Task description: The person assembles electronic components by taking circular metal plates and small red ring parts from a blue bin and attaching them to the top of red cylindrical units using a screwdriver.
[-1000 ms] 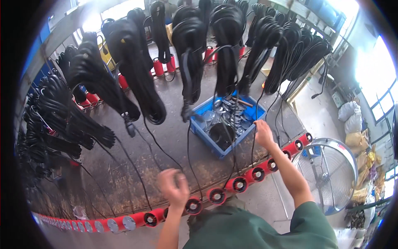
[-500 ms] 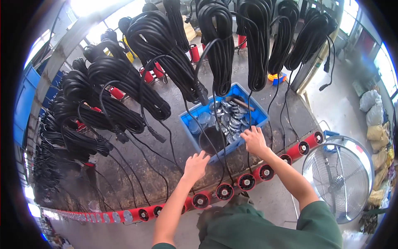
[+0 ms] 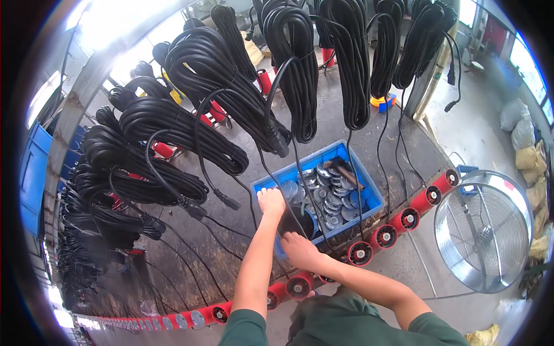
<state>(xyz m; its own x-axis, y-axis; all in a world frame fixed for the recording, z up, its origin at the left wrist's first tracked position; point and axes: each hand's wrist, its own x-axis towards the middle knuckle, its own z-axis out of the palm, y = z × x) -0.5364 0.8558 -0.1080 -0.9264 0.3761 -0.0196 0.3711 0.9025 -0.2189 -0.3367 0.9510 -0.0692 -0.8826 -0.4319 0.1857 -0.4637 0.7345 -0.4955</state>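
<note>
A blue plastic crate (image 3: 369,180) sits on the dark workbench, holding many silver metal discs (image 3: 333,202) and a wooden-handled tool (image 3: 350,177). At its left end stands a dark round container (image 3: 304,219). My left hand (image 3: 271,202) is over the crate's left wall, beside the container, its fingers curled. My right hand (image 3: 301,250) reaches across to the crate's near left corner, with bent fingers by the container's near side. What either hand grips, if anything, is hidden.
Thick bundles of black cable (image 3: 202,57) hang above the bench on the left and across the back. Red cylindrical housings (image 3: 384,235) line the near edge, their cords running upward. A large metal floor fan (image 3: 483,230) stands at the right, with sacks (image 3: 526,158) beyond.
My right hand has moved left from the crate's right near side to its near left corner. My left hand has moved up to the left wall. The view has shifted somewhat.
</note>
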